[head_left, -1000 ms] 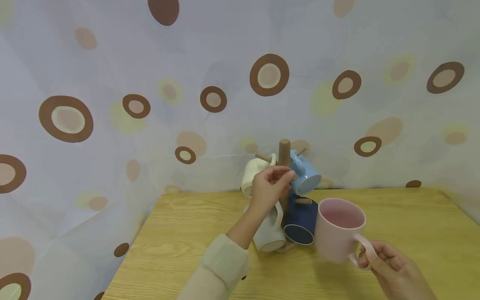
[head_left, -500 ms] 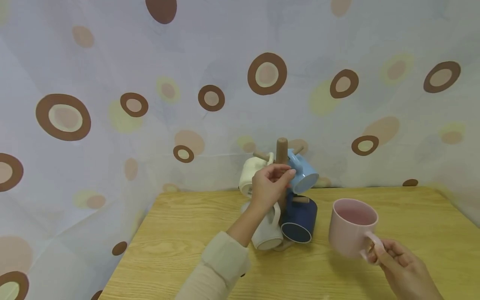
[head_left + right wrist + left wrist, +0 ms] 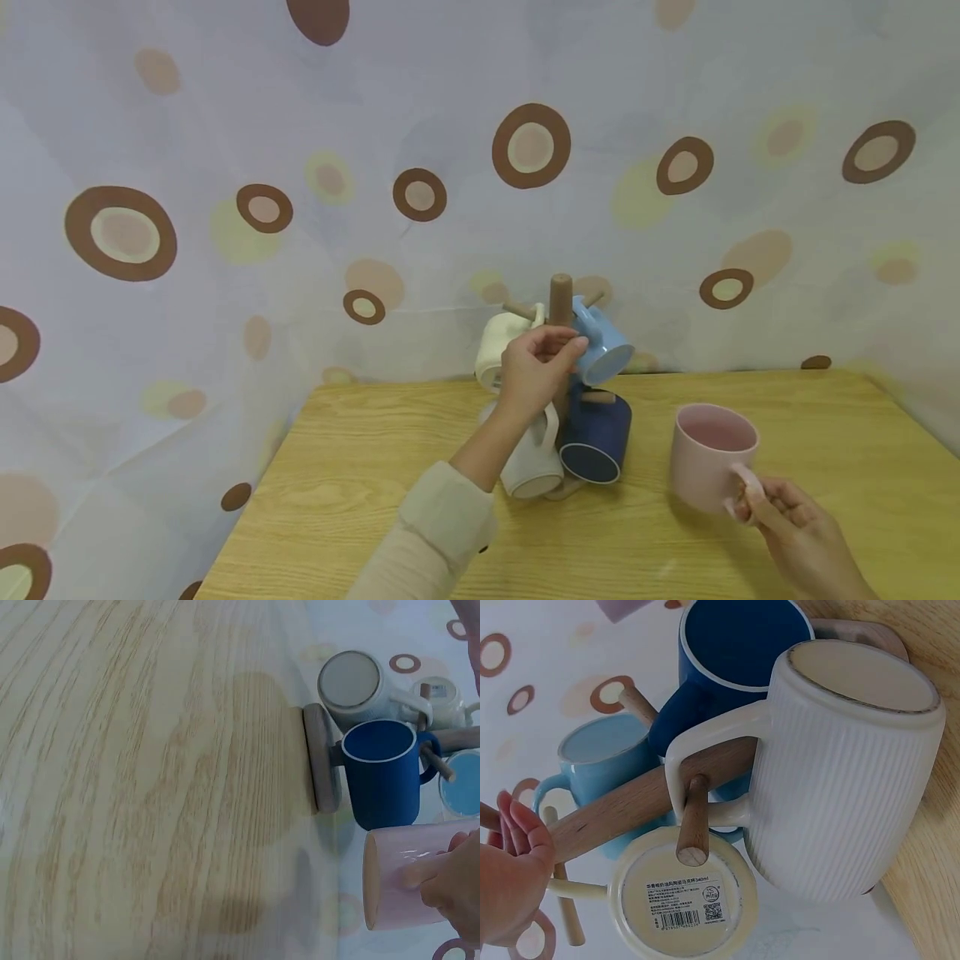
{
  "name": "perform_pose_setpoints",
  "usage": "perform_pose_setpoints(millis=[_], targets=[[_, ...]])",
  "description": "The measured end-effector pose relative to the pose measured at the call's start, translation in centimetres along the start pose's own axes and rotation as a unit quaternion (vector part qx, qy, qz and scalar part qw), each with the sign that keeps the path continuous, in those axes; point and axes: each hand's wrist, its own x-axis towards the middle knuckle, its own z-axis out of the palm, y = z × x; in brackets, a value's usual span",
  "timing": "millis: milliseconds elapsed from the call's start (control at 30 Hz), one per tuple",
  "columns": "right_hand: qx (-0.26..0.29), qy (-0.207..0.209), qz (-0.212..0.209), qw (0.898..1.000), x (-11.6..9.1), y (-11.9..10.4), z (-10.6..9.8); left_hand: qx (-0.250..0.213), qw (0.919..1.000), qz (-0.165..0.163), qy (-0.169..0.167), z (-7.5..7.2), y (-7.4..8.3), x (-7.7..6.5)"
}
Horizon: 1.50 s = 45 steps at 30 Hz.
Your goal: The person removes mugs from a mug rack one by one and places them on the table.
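Observation:
My right hand (image 3: 806,533) pinches the handle of a pink mug (image 3: 708,467), held upright above the table to the right of a wooden mug rack (image 3: 560,300). At the rack's upper front, my left hand (image 3: 536,371) has thumb and fingers together around a wooden peg (image 3: 487,817), mostly hidden by the fingers. Several mugs hang about the post: a cream mug (image 3: 682,900) at upper left, a light blue mug (image 3: 606,350) at upper right, a ribbed white mug (image 3: 847,765) at lower left and a dark blue mug (image 3: 382,780) at lower right.
The rack's wooden base (image 3: 322,757) rests on a wood-grain table (image 3: 337,475). Close behind the table's back edge hangs a pale sheet (image 3: 337,100) patterned with brown rings and dots.
The pink mug has moved right, away from the dark blue mug, with my right hand on its handle. My left hand keeps its place at the rack. The view has shifted slightly.

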Motion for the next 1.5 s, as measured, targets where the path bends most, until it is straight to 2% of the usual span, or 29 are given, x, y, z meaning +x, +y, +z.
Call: perform_pose_setpoints(millis=[233, 400, 467, 633, 733, 933, 1200, 1333, 1500], targets=[[0.056, -0.015, -0.028, 0.998, 0.5, 1.0, -0.4, 0.003, 1.0, -0.007, 0.003, 0.1, 0.0, 0.1], [0.071, -0.048, -0.01, 0.996, 0.7, 1.5, -0.6, 0.005, 0.9999, -0.011, 0.011, 0.0, 0.0, 0.1], [0.059, -0.038, 0.0, 0.998, 0.8, 1.7, -0.8, 0.005, 0.9998, -0.014, 0.011, 0.0, 0.0, 0.1], [0.002, 0.026, 0.034, 0.999, 1.1, 1.9, -1.0, 0.012, 0.9998, -0.014, 0.006, 0.1, 0.3, 0.1], [0.005, 0.043, 0.033, 0.999, 1.5, 2.1, -1.0, 0.022, 0.9997, -0.01, 0.007, 0.0, 0.5, 0.1], [0.061, 0.031, -0.001, 0.998, 1.8, 2.7, -0.9, 0.031, 0.9994, -0.012, 0.007, -0.1, 0.7, 0.1], [0.076, 0.046, -0.001, 0.996, 1.8, 3.2, -0.9, 0.008, 0.9997, -0.024, 0.002, 0.0, 0.4, 0.1], [0.08, 0.058, -0.005, 0.995, 1.8, 3.4, -0.9, 0.003, 0.9998, -0.017, 0.004, 0.1, 0.2, 0.2], [0.074, 0.05, -0.011, 0.996, 1.7, 3.7, -0.9, 0.0, 0.9999, -0.009, 0.009, 0.0, 0.0, -0.1]])
